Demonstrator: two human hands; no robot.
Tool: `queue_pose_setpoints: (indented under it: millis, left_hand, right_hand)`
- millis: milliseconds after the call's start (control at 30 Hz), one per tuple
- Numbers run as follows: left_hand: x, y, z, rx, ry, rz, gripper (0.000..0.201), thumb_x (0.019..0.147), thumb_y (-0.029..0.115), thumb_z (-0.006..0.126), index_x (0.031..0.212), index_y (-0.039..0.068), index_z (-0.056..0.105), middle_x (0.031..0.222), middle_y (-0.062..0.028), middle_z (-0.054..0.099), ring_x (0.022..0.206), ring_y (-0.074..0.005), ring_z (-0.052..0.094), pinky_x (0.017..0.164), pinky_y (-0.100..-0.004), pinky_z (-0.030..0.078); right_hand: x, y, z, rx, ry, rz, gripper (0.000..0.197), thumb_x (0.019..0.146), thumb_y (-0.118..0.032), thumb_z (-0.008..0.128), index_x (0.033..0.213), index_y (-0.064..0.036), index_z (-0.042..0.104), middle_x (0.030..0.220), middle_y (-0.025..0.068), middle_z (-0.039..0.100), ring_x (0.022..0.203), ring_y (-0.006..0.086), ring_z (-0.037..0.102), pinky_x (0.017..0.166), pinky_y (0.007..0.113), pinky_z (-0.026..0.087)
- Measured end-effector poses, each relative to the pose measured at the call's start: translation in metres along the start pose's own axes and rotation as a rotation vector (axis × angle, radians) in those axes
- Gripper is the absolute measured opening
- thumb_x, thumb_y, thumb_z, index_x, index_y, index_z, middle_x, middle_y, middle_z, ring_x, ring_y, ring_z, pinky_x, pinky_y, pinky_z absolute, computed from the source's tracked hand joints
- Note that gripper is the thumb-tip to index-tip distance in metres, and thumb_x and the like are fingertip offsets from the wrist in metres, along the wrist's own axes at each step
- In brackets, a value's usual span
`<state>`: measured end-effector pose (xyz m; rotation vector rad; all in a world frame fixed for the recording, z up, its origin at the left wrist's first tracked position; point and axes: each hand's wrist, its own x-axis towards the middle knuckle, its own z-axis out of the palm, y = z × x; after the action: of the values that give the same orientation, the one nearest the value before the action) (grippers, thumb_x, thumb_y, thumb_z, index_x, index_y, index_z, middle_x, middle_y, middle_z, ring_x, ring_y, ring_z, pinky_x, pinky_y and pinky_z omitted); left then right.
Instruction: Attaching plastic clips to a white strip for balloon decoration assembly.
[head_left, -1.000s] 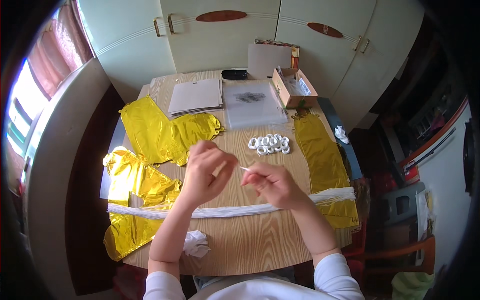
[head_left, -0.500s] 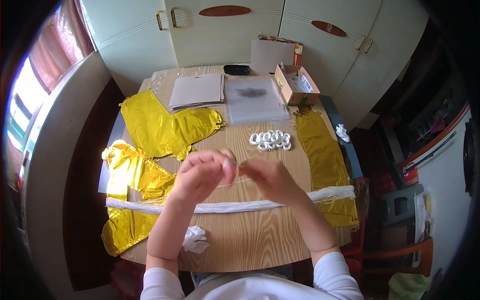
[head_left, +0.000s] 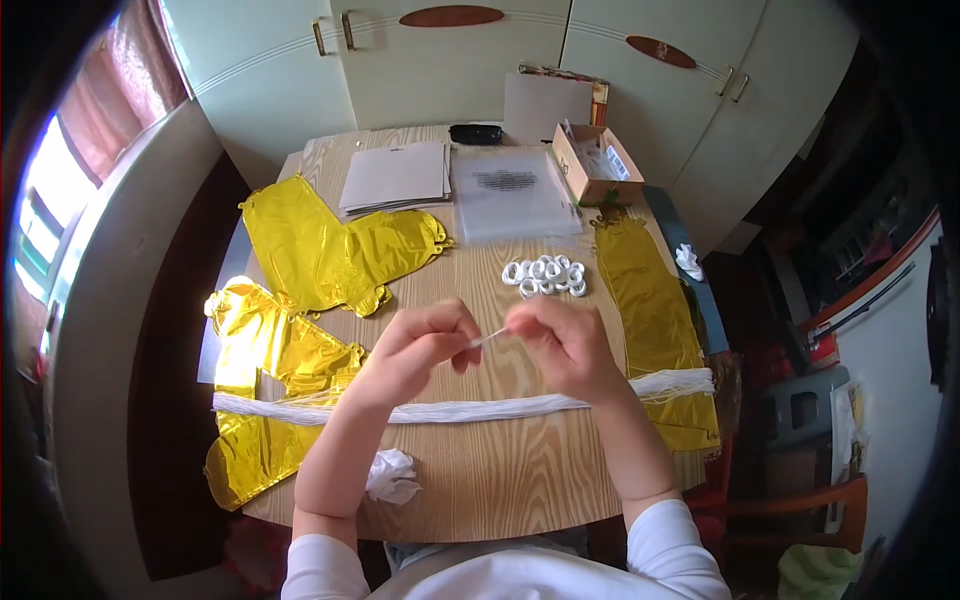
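Note:
Above the middle of the table, my left hand (head_left: 418, 350) and my right hand (head_left: 568, 352) are closed in a pinch, a small gap apart. A short stretch of thin white string (head_left: 489, 339) runs taut between their fingertips. Below them, a long bundle of white strings (head_left: 490, 408) lies across the table, its ends resting on gold foil at both sides. Beyond my right hand sits a small pile of white rolled coils (head_left: 546, 274). Flat gold foil balloons (head_left: 300, 240) cover the table's left part, and another gold foil piece (head_left: 650, 290) lies along the right edge.
Grey cards (head_left: 395, 177) are stacked at the back, beside clear plastic sleeves (head_left: 505, 205). An open cardboard box (head_left: 600, 190) and a black case (head_left: 475, 134) stand farther back. Crumpled white tissue (head_left: 393, 477) lies by my left forearm. Another white scrap (head_left: 688, 262) is at far right.
My hands have moved slightly apart, and my right hand has turned. The white string between them now shows plainly, where motion blurred the fingers before.

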<state>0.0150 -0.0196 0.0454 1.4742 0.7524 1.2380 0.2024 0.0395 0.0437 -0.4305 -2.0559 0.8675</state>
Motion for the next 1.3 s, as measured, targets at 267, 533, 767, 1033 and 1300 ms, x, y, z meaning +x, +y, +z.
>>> queue_pose_setpoints:
  millis: [267,533,767,1033,1300]
  left_hand:
    - [-0.005,-0.006,-0.006,0.067,-0.008,0.0,0.019,0.088,0.01,0.048,0.087,-0.002,0.062,0.09,-0.0102,0.059,0.081,-0.0154,0.051,0.077,-0.0302,0.039]
    - [-0.001,-0.006,-0.005,0.131,-0.013,-0.005,0.024,0.089,0.013,0.046,0.1,-0.003,0.059,0.101,-0.0104,0.058,0.089,-0.0164,0.053,0.081,-0.0304,0.04]
    - [0.004,-0.002,0.005,0.333,0.108,0.077,0.022,0.087,0.011,0.047,0.099,-0.004,0.058,0.098,-0.0108,0.058,0.093,-0.0176,0.051,0.075,-0.0297,0.043]
    - [0.004,0.008,0.014,0.264,0.115,0.062,0.019,0.089,0.008,0.047,0.097,-0.004,0.059,0.094,-0.009,0.059,0.094,-0.0148,0.052,0.079,-0.0302,0.044]
    - [0.007,0.009,0.015,0.383,0.151,0.123,0.015,0.085,0.005,0.049,0.091,-0.003,0.06,0.09,-0.0094,0.057,0.089,-0.0157,0.051,0.08,-0.0317,0.042]
  right_hand:
    - [0.0,-0.008,-0.01,0.144,-0.144,0.075,0.008,0.086,-0.011,0.056,0.08,-0.0058,0.058,0.067,0.0074,0.06,0.056,0.0174,0.059,0.051,0.03,0.044]
    - [-0.002,-0.003,-0.012,0.13,-0.15,0.088,0.011,0.085,-0.013,0.057,0.077,-0.0048,0.056,0.064,0.0088,0.058,0.051,0.0218,0.054,0.048,0.031,0.042]
    - [-0.002,-0.006,-0.008,-0.074,-0.311,-0.111,0.008,0.084,-0.012,0.056,0.081,-0.005,0.055,0.065,0.0084,0.059,0.055,0.0218,0.059,0.05,0.032,0.045]
    - [-0.007,0.002,-0.006,-0.081,-0.242,-0.025,0.007,0.084,-0.013,0.056,0.082,-0.0066,0.056,0.066,0.0079,0.059,0.057,0.0221,0.061,0.05,0.03,0.045]
    - [-0.003,-0.008,-0.008,-0.066,-0.189,-0.111,0.003,0.081,-0.01,0.058,0.083,-0.0077,0.056,0.066,0.0063,0.06,0.058,0.0215,0.062,0.05,0.031,0.047]
